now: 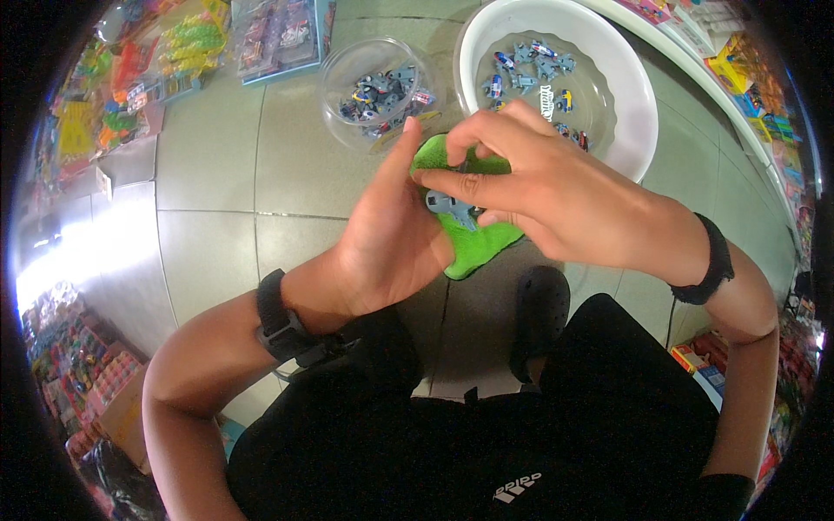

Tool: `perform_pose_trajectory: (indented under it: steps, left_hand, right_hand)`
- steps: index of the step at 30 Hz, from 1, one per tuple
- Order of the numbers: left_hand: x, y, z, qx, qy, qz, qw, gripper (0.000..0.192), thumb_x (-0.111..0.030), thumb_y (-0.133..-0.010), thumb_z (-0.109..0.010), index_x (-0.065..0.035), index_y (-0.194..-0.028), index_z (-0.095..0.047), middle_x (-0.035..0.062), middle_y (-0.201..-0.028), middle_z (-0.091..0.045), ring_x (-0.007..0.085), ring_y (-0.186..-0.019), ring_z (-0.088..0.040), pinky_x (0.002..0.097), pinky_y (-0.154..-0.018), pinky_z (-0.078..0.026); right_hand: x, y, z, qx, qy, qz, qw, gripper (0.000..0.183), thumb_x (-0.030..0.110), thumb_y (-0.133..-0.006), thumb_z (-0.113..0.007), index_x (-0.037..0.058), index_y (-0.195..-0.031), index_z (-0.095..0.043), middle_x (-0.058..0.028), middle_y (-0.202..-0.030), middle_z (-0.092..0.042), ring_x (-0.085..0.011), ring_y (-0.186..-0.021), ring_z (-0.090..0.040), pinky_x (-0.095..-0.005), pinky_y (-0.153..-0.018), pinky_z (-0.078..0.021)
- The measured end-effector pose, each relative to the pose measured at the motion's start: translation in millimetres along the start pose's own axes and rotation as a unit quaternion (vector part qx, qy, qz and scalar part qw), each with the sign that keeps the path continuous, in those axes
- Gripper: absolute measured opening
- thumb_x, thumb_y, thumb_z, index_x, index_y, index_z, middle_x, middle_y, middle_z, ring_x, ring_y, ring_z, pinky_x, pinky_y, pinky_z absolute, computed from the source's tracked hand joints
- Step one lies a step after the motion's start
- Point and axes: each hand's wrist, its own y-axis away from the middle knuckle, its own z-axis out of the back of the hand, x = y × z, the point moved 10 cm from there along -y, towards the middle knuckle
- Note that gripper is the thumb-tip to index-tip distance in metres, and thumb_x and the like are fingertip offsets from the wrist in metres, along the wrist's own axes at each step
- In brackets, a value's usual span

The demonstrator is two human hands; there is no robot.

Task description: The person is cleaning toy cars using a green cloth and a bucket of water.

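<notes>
A green fleecy cloth (482, 244) lies over my left hand (397, 241), whose thumb points up and whose fingers are hidden beneath the cloth. Against the cloth is a small grey toy airplane (449, 207), its nose and one wing showing. My right hand (534, 176) has its thumb and index finger around the toy's rear part, which they mostly cover. Beyond my hands, a clear round plastic tub (332, 78) holds a jumble of small toy vehicles (384, 91). To its right, a large white basin (635, 111) holds several grey toy airplanes (547, 65) and other small toys in water.
Packaged toys (195, 39) and a blue-edged display box (287, 45) stand at the far left. A white shelf edge (736, 98) with goods curves along the right. Lower left, cartons of small items (98, 384) sit on the tiled floor (208, 156). A black clog (541, 312) is below my hands.
</notes>
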Motion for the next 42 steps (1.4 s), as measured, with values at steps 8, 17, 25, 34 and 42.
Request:
perform_pose_trajectory:
  steps: [8, 17, 25, 34, 42]
  left_hand:
    - [-5, -1, 1, -0.003, 0.006, -0.022, 1.000, 0.046, -0.046, -0.100, -0.028, -0.0107, -0.124, -0.045, 0.0053, -0.122, -0.051, 0.0178, -0.113, -0.051, 0.0359, -0.094, -0.043]
    - [-1, 0, 17, -0.001, -0.055, -0.005, 0.998, 0.047, -0.039, -0.100, -0.033, -0.0087, -0.136, -0.037, 0.0104, -0.134, -0.048, 0.0238, -0.123, -0.048, 0.0397, -0.106, -0.036]
    - [12, 7, 21, -0.014, -0.049, 0.011, 0.999, 0.054, -0.040, -0.100, -0.032, -0.0058, -0.140, -0.030, 0.0113, -0.139, -0.043, 0.0249, -0.129, -0.043, 0.0401, -0.108, -0.033]
    - [5, 1, 16, 0.016, -0.003, 0.001, 1.000, 0.048, -0.042, -0.099, -0.031, -0.0111, -0.135, -0.039, 0.0096, -0.135, -0.047, 0.0249, -0.125, -0.046, 0.0426, -0.107, -0.033]
    - [9, 1, 28, -0.007, 0.036, 0.003, 0.999, 0.038, -0.036, -0.099, -0.037, -0.0127, -0.129, -0.043, 0.0077, -0.127, -0.053, 0.0222, -0.120, -0.051, 0.0400, -0.106, -0.036]
  right_hand:
    - [-16, 2, -3, -0.073, -0.134, -0.078, 0.985, 0.039, 0.000, -0.071, -0.070, 0.0024, -0.110, -0.064, -0.0098, -0.097, -0.048, -0.0231, -0.086, -0.052, -0.0347, -0.074, -0.0455]
    - [-16, 15, 7, -0.079, 0.062, -0.024, 0.995, 0.032, 0.005, -0.074, -0.066, 0.0027, -0.105, -0.064, -0.0119, -0.099, -0.053, -0.0300, -0.092, -0.052, -0.0378, -0.080, -0.0451]
    - [-52, 30, 34, -0.102, 0.022, -0.161, 0.981, 0.030, 0.017, -0.072, -0.074, 0.0075, -0.099, -0.063, -0.0088, -0.091, -0.057, -0.0269, -0.083, -0.059, -0.0363, -0.067, -0.0479]
    - [-13, 5, -10, -0.028, -0.005, -0.049, 0.998, 0.024, 0.014, -0.080, -0.064, 0.0046, -0.102, -0.060, -0.0108, -0.091, -0.052, -0.0288, -0.084, -0.060, -0.0385, -0.070, -0.0504]
    - [-3, 0, -10, -0.019, 0.069, 0.020, 0.997, 0.025, 0.009, -0.074, -0.057, 0.0050, -0.098, -0.063, -0.0046, -0.090, -0.053, -0.0204, -0.091, -0.054, -0.0303, -0.074, -0.0493]
